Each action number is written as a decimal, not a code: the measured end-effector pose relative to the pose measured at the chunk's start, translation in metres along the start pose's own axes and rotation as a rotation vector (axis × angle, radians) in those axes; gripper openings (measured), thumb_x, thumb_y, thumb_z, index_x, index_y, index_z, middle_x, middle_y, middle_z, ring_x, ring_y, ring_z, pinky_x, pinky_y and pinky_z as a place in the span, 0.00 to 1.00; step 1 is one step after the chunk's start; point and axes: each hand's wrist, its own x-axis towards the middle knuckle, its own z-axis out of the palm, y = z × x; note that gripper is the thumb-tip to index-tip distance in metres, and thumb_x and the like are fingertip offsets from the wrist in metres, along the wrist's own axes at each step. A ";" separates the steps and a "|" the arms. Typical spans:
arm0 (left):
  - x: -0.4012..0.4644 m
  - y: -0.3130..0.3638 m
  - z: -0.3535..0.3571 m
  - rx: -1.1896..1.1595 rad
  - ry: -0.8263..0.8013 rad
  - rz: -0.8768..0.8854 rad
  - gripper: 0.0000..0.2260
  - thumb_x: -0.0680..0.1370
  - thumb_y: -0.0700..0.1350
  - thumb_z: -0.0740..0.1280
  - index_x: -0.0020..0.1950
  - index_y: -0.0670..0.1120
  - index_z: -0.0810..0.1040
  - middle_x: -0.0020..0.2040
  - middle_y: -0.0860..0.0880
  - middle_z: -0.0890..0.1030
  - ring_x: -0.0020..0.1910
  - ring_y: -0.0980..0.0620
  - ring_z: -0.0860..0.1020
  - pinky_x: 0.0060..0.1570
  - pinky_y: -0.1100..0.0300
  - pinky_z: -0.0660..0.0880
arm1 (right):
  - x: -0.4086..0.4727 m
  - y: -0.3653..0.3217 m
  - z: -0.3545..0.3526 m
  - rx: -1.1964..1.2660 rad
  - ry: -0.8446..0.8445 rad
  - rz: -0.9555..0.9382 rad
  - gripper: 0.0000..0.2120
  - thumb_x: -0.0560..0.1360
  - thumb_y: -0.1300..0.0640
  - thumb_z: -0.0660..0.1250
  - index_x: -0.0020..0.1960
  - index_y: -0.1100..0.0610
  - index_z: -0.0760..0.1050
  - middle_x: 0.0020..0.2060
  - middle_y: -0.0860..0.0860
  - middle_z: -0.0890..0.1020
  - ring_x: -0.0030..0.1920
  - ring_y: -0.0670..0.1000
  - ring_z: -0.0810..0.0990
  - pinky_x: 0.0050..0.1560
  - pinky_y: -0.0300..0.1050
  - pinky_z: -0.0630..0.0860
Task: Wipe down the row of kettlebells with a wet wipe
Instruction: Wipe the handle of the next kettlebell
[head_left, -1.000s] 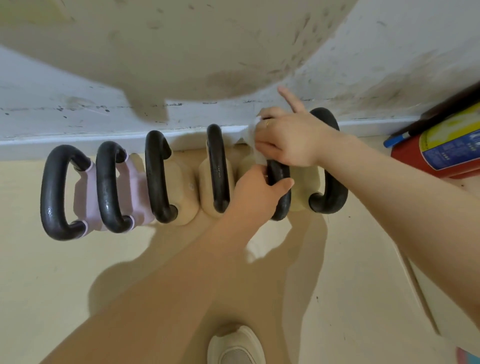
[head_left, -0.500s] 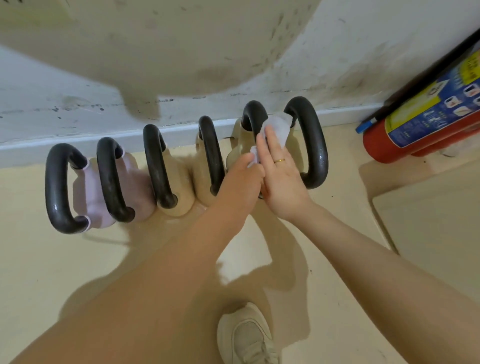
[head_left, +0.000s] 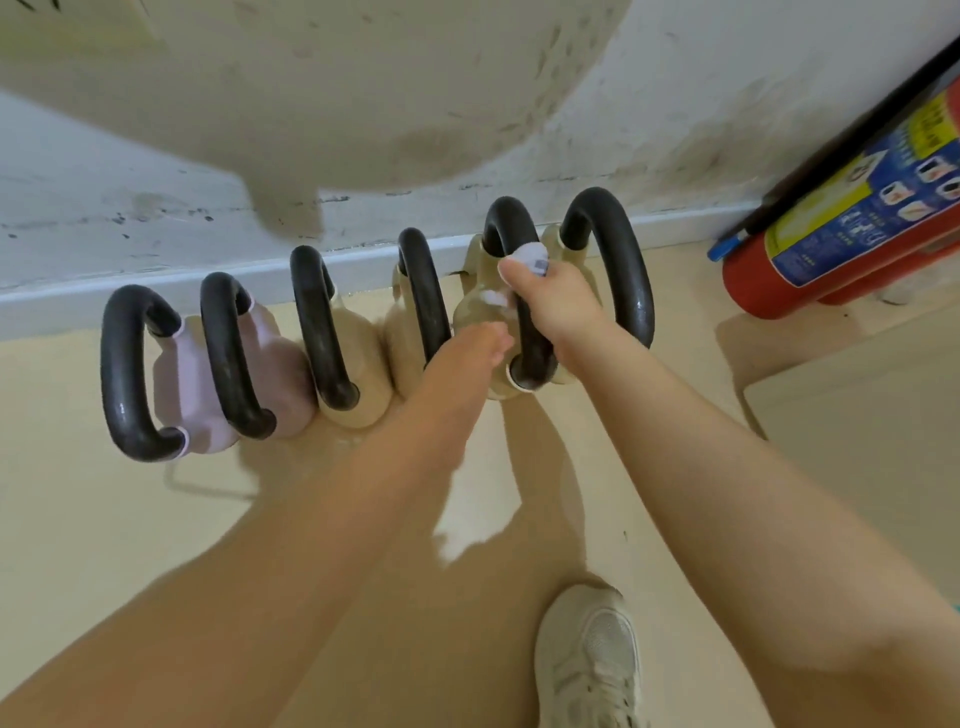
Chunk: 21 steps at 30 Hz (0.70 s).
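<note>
While we rub the fifth kettlebell (head_left: 480, 317), our right hand (head_left: 558, 306) is closed around its black handle (head_left: 511, 234) with the wipe (head_left: 530, 260) pinched under the thumb. Our left hand (head_left: 475, 348) rests on the tan body to keep it from rocking; we cannot tell if its fingers are curled. We should slide the wipe all along the loop, press firmly, then do the body. The last bell (head_left: 613, 260) sits just beside it, by the wall (head_left: 675, 104).

Right hand (head_left: 558, 306) curled in a closed grip; left hand (head_left: 475, 348) reaches forward, fingers hidden.
</note>
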 end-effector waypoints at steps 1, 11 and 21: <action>-0.001 0.001 0.001 -0.022 -0.007 0.009 0.10 0.79 0.41 0.57 0.55 0.51 0.75 0.55 0.48 0.78 0.58 0.51 0.74 0.61 0.57 0.69 | -0.003 0.003 0.004 0.030 0.031 -0.007 0.12 0.76 0.49 0.62 0.51 0.57 0.73 0.42 0.54 0.80 0.44 0.53 0.80 0.44 0.48 0.75; -0.004 -0.007 0.015 0.100 -0.036 -0.008 0.11 0.79 0.45 0.55 0.43 0.48 0.76 0.47 0.49 0.79 0.52 0.51 0.75 0.62 0.55 0.68 | -0.032 0.081 0.018 0.044 0.146 -0.132 0.12 0.66 0.47 0.68 0.42 0.46 0.64 0.46 0.57 0.76 0.50 0.59 0.77 0.52 0.57 0.78; 0.009 -0.021 0.022 0.004 0.052 0.052 0.09 0.79 0.49 0.58 0.53 0.54 0.78 0.56 0.57 0.77 0.58 0.60 0.71 0.59 0.63 0.64 | -0.027 0.102 0.019 -0.021 0.059 -0.372 0.18 0.74 0.56 0.66 0.62 0.58 0.69 0.53 0.44 0.78 0.58 0.51 0.77 0.67 0.61 0.66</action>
